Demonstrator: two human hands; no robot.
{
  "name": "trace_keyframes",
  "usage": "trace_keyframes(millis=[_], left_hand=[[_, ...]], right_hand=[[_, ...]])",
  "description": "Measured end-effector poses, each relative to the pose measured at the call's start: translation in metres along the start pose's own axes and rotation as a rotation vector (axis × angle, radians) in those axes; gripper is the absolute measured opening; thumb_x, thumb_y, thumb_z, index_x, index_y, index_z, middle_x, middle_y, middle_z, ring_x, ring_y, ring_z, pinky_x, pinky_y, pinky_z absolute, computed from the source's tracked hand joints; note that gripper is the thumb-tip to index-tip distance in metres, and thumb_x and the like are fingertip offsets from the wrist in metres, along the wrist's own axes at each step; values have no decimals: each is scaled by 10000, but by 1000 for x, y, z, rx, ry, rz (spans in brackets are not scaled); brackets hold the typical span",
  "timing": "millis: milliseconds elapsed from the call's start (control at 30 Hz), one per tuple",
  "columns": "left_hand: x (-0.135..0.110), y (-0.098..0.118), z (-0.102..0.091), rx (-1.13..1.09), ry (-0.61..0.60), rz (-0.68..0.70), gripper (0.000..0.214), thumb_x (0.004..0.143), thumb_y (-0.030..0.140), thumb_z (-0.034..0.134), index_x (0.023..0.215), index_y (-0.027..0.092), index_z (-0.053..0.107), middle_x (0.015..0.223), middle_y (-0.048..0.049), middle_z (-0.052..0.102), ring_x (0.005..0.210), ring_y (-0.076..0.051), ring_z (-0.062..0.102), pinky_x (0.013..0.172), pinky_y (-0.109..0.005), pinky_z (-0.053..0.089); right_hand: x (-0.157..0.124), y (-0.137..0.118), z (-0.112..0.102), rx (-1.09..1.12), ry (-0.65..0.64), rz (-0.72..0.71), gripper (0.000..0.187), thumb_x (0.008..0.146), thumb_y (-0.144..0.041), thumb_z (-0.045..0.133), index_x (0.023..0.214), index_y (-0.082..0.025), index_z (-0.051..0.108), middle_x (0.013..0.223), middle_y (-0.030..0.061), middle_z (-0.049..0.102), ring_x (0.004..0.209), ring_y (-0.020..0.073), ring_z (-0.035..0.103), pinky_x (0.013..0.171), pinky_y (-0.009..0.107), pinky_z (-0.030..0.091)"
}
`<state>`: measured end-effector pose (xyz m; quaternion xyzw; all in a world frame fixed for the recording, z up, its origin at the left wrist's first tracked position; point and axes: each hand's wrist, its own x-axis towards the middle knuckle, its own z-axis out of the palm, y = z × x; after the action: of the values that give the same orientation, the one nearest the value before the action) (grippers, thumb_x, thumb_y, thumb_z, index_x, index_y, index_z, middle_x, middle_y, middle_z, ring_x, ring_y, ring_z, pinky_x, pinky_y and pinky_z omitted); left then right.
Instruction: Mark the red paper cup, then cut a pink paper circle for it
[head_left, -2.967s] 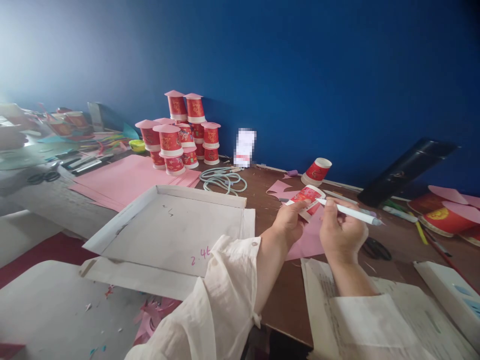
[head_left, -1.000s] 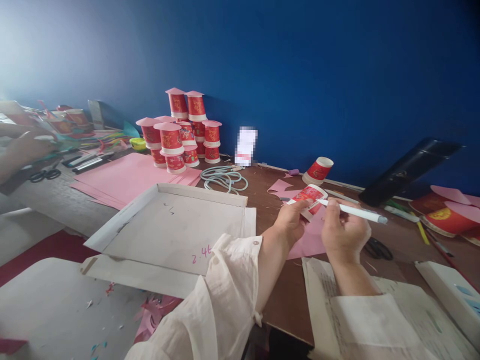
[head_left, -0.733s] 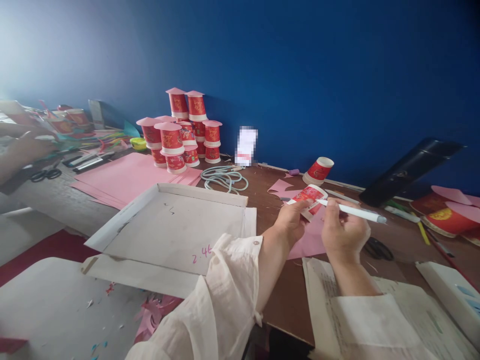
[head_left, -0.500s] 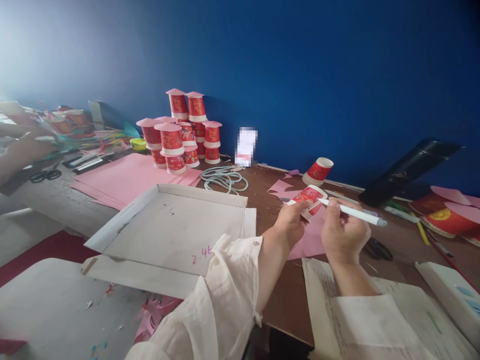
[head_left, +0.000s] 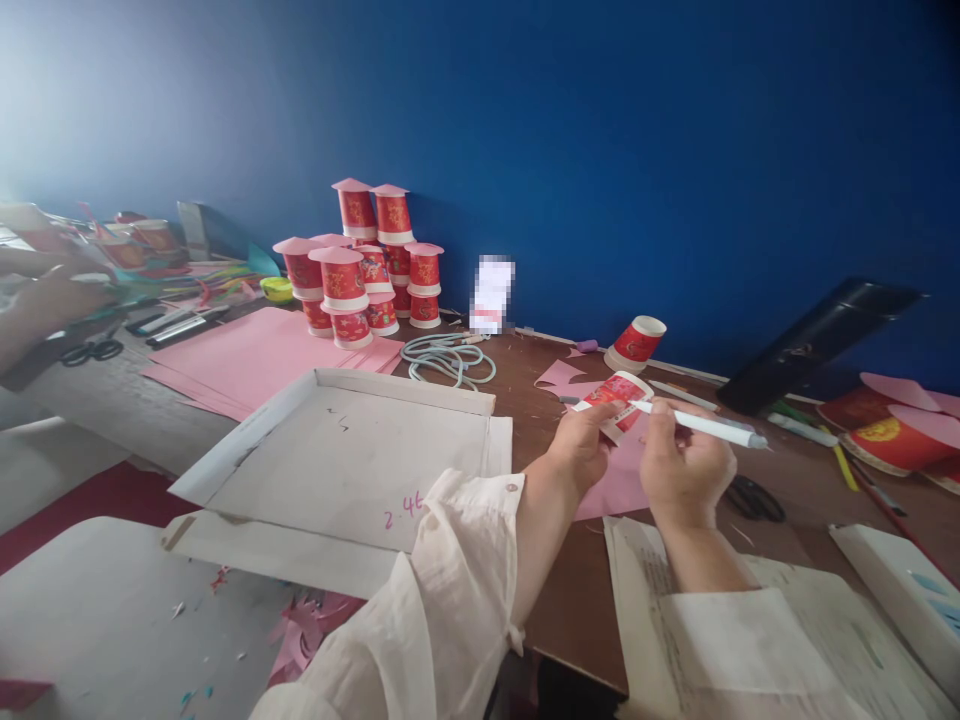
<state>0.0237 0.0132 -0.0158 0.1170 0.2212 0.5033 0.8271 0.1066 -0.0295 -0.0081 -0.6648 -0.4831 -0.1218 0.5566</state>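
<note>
My left hand (head_left: 581,445) is closed around a red paper cup (head_left: 624,390) with a white rim, tilted on its side over the brown table. In my right hand (head_left: 684,465) is a white pen (head_left: 712,427), pinched between thumb and fingers, its tip at the cup's printed side. Whether the tip touches the cup I cannot tell. Beneath the cup lies cut pink paper (head_left: 619,480). Just behind stands another red paper cup (head_left: 636,343), upside down. Black scissors (head_left: 756,498) rest to the right of my right hand, partly hidden.
Stacked red cups with pink paper tops (head_left: 345,280) stand by the blue wall, near pink sheets (head_left: 240,355) and a coiled cable (head_left: 450,360). A cardboard lid (head_left: 337,460) lies left. A black cylinder (head_left: 817,345) leans at right. Another person's hand (head_left: 64,300) is at far left.
My right hand and the pen have shifted slightly left, the pen tip moving a little along the cup. My left hand and the cup stay nearly still.
</note>
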Motion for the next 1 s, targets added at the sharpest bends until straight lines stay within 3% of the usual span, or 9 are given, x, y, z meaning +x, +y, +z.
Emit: trace_keyframes(millis=[233, 567, 1000], left_hand=[[2, -1, -1, -27, -33, 7, 157, 694, 56, 707, 815, 149, 671, 892, -78, 714, 811, -164, 663, 853, -281, 490], [-1, 1, 0, 8, 4, 6, 142, 680, 68, 721, 762, 161, 651, 719, -21, 659, 662, -127, 605, 683, -244, 466], [2, -1, -2, 21, -20, 14, 162, 658, 83, 724, 779, 163, 652, 731, -26, 664, 708, -149, 615, 757, -278, 468]], right_hand=[[0, 2, 0, 81, 75, -24, 356, 888, -427, 545, 951, -121, 715, 670, 69, 673, 525, 183, 601, 604, 328, 496], [-1, -1, 0, 18, -12, -22, 378, 877, -467, 548, 909, -132, 719, 660, 84, 670, 619, 230, 645, 688, 367, 517], [0, -1, -1, 12, -9, -14, 397, 876, -485, 545, 901, -135, 732, 638, 76, 655, 637, 232, 641, 699, 377, 517]])
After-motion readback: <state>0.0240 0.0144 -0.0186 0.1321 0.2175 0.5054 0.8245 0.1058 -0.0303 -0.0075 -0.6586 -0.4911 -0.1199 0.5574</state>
